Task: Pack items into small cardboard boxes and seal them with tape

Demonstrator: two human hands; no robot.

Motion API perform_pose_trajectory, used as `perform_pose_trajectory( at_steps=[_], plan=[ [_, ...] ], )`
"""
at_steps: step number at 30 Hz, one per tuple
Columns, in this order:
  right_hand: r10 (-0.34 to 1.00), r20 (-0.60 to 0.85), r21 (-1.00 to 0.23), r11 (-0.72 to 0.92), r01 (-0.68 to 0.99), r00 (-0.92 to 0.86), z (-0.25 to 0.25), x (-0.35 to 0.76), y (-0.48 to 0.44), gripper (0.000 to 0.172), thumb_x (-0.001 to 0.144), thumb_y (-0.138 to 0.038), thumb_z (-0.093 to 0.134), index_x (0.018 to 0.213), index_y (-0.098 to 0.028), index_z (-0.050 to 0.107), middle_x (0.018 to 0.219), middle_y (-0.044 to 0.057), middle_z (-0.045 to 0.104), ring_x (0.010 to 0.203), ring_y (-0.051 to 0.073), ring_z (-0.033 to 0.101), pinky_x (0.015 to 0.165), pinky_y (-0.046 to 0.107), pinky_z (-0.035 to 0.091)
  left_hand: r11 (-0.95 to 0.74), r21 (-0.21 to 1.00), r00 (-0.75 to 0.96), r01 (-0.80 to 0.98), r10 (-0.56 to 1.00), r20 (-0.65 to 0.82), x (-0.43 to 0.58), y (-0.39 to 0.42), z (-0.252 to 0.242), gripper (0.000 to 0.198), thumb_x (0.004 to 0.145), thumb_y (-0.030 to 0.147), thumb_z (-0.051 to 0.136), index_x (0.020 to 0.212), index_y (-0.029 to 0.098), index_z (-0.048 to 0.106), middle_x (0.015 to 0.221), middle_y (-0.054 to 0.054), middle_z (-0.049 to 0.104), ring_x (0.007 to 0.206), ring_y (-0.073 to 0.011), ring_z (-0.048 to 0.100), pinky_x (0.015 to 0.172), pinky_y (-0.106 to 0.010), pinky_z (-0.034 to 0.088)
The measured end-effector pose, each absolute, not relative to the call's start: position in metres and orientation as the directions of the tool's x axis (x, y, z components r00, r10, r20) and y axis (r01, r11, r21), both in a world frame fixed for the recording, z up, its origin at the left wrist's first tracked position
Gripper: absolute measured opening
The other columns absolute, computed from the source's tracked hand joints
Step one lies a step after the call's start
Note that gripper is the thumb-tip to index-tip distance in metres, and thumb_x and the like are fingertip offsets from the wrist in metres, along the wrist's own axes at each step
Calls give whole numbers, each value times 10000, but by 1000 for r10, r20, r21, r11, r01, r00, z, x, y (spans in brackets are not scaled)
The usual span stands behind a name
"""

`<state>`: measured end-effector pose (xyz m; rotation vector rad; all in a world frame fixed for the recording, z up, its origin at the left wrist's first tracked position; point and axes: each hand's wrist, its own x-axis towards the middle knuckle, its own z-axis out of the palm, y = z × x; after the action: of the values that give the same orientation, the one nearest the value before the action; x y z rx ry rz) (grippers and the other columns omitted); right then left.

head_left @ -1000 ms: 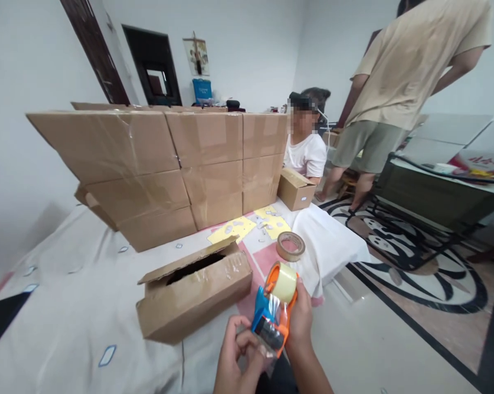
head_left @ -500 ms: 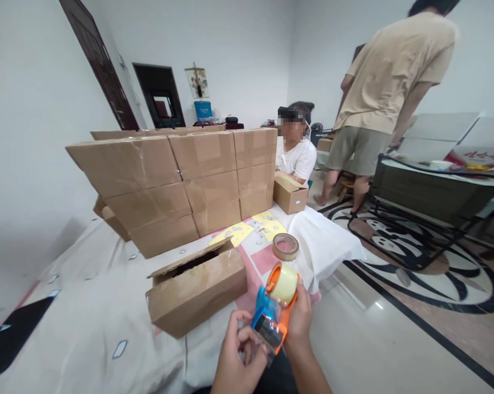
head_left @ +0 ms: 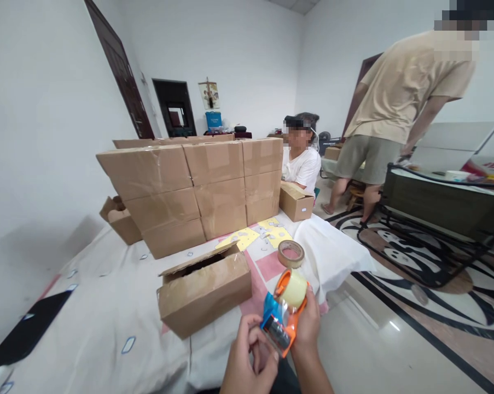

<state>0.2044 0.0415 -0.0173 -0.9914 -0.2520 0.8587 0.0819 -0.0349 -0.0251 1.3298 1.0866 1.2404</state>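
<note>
My right hand (head_left: 308,323) is wrapped round an orange and blue tape dispenser (head_left: 282,323) loaded with a pale roll of packing tape (head_left: 295,290). My left hand (head_left: 253,347) is closed at the dispenser's front end, fingertips pinched at the clear tape there; the exact grip is partly hidden. Just left of my hands, a cardboard box (head_left: 208,293) lies on the cloth-covered table, its top flaps not flat and a dark gap showing between them. Beyond the dispenser lies a loose roll of tape (head_left: 291,254).
Taped cardboard boxes (head_left: 222,189) form a stacked wall across the table (head_left: 94,323). A smaller box (head_left: 296,202) stands at its right end, near a seated person in white (head_left: 302,167). Another person (head_left: 394,109) stands bent at the right, beside a dark-framed folding bed (head_left: 443,202).
The whole view has shifted, so everything sits further right and slightly lower. Both hands stay on the tape dispenser, with little change in their hold.
</note>
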Motion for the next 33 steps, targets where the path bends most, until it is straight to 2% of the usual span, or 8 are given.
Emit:
perform_pose_trajectory(
  at_steps=[3, 6, 9, 13, 16, 19, 29, 33],
  plan=[
    [717, -267, -772, 241, -589, 644, -16, 203, 43, 390, 754, -535, 707, 911, -185, 639, 718, -45, 675, 590, 134, 620, 549, 237, 497, -94, 995, 76, -33, 992, 96, 82, -34, -22, 476, 805, 352, 713, 1163, 228, 425, 710, 64, 560, 491, -50, 359, 513, -212, 258],
    [733, -281, -755, 230, -614, 620, -15, 201, 43, 401, 761, -542, 707, 922, -180, 644, 730, -40, 679, 595, 134, 620, 541, 234, 498, -48, 996, 78, -76, 995, 54, 83, -31, -21, 502, 785, 318, 729, 1175, 225, 426, 708, 72, 547, 512, -53, 373, 532, -211, 267],
    [732, -257, -752, 259, -607, 631, -20, 201, 43, 395, 769, -523, 713, 960, -183, 650, 753, -43, 682, 602, 128, 619, 535, 227, 495, 10, 990, 98, -141, 995, 3, 82, -29, -20, 506, 765, 295, 737, 1169, 219, 441, 708, 74, 536, 539, -60, 407, 566, -212, 301],
    [715, -180, -792, 302, -531, 675, -36, 204, 45, 393, 807, -523, 673, 1004, -183, 671, 808, -24, 708, 705, 156, 666, 614, 249, 530, 77, 982, 147, -169, 988, -52, 81, -29, -17, 533, 727, 261, 771, 1155, 212, 458, 723, 53, 591, 564, -71, 451, 591, -214, 325],
    [728, -154, -789, 317, -526, 668, -43, 207, 47, 416, 820, -539, 644, 1027, -180, 683, 847, -5, 728, 768, 184, 690, 661, 278, 545, 74, 983, 171, -171, 984, -44, 81, -30, -12, 532, 745, 263, 758, 1174, 207, 449, 737, 42, 610, 592, -78, 465, 608, -215, 332],
    [741, -190, -736, 327, -592, 644, -39, 208, 47, 409, 810, -526, 662, 1037, -187, 678, 866, -15, 726, 765, 171, 683, 686, 276, 548, 30, 993, 187, -112, 982, -9, 80, -32, -10, 536, 765, 277, 751, 1200, 205, 446, 718, 60, 569, 564, -66, 407, 577, -216, 289],
    [727, -252, -663, 351, -661, 638, -29, 202, 42, 369, 816, -498, 667, 1026, -196, 681, 858, -26, 733, 750, 154, 684, 664, 251, 543, 19, 992, 257, -127, 966, 14, 73, -30, -13, 623, 768, 365, 754, 1265, 210, 412, 765, 45, 568, 570, -65, 377, 580, -230, 258],
    [737, -240, -674, 342, -655, 632, -35, 203, 43, 425, 801, -524, 675, 1051, -181, 687, 867, -8, 744, 781, 169, 702, 679, 263, 562, 11, 994, 287, -106, 958, 20, 71, -28, -18, 651, 754, 371, 761, 1276, 213, 407, 767, 43, 571, 557, -63, 363, 585, -236, 259]
  ],
)
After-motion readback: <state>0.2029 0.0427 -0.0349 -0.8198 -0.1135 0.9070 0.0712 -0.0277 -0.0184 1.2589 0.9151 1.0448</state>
